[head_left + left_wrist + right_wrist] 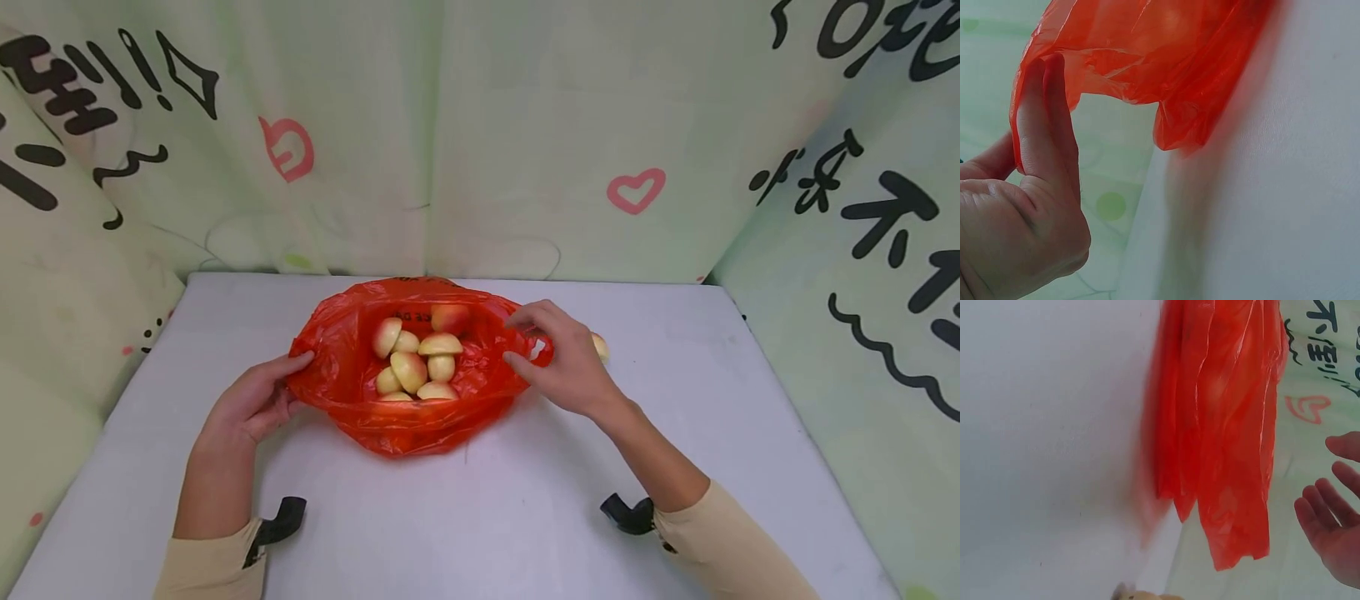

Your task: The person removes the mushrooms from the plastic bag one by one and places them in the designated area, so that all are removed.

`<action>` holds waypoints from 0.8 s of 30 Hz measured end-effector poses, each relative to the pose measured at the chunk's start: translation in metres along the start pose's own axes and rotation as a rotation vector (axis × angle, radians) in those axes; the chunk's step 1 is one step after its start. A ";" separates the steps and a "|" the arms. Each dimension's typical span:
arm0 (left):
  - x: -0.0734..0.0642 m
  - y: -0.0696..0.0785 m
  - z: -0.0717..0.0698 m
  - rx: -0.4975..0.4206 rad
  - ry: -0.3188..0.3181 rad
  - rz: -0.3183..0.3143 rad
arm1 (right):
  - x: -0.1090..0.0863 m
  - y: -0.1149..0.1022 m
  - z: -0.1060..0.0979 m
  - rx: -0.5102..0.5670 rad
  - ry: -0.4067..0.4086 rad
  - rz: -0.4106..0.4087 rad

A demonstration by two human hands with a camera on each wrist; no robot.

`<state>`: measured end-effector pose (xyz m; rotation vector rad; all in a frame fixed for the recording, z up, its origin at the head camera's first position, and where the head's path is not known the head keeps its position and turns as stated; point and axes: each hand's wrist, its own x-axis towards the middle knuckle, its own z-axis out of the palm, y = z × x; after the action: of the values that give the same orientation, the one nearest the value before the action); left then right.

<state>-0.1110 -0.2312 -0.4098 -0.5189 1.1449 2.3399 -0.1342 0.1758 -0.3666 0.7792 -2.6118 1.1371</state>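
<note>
A red plastic bag lies on the white table with its mouth spread, and several yellow-and-red mushrooms show inside it. At the bag's left edge, my left hand pinches the rim; the left wrist view shows its fingers against the thin plastic. My right hand hovers by the bag's right side, fingers apart and loosely bent. In the right wrist view this hand stands clear of the hanging plastic, holding nothing. Partly hidden behind it is another mushroom outside the bag.
The white table extends around the bag. Pale green curtains with printed writing and hearts enclose its back and sides. Black straps stick out at both sleeve cuffs.
</note>
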 end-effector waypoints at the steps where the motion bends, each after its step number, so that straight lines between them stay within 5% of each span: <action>1: 0.000 0.000 0.000 -0.002 0.002 0.000 | 0.001 -0.002 0.002 0.013 -0.013 -0.001; 24: 0.001 -0.001 -0.001 0.015 0.009 -0.003 | 0.011 -0.023 0.065 0.114 -0.268 0.077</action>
<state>-0.1113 -0.2312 -0.4112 -0.5260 1.1646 2.3265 -0.1286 0.1116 -0.3929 0.9191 -2.8363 1.2945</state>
